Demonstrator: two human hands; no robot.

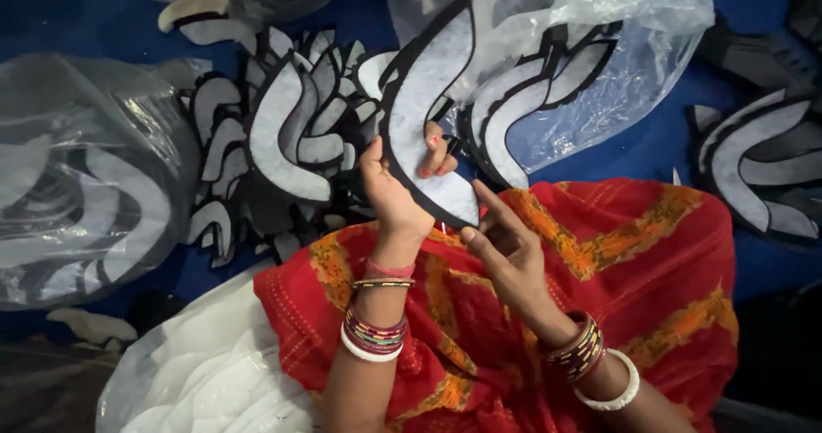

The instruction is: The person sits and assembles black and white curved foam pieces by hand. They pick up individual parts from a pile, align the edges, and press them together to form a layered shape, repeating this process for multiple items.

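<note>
Blue cloth covers the ground all around us, and it's crowded with curved felt pieces, white in the middle with black edges, heaped in a pile just ahead of our knees. More of them spill from a clear plastic bag up on the right, another bag bulges on the left, and a stack of plain white cut-outs sits by our left elbow.

Down on our lap, over the red and orange cloth, we've got one curved piece raised up. Our left hand is closed around its lower edge, thumb on the near face, fingers curled behind. Our right hand is mostly open, forefinger stretched out and touching the bottom tip of the piece, gripping nothing.

By our reckoning we're at the checking or edge-working stage on this single piece, one picked from the pile. Whatever follows looks to need a steady left grip and careful fingertip work along that black border, since the felt is thin and bends easily
</note>
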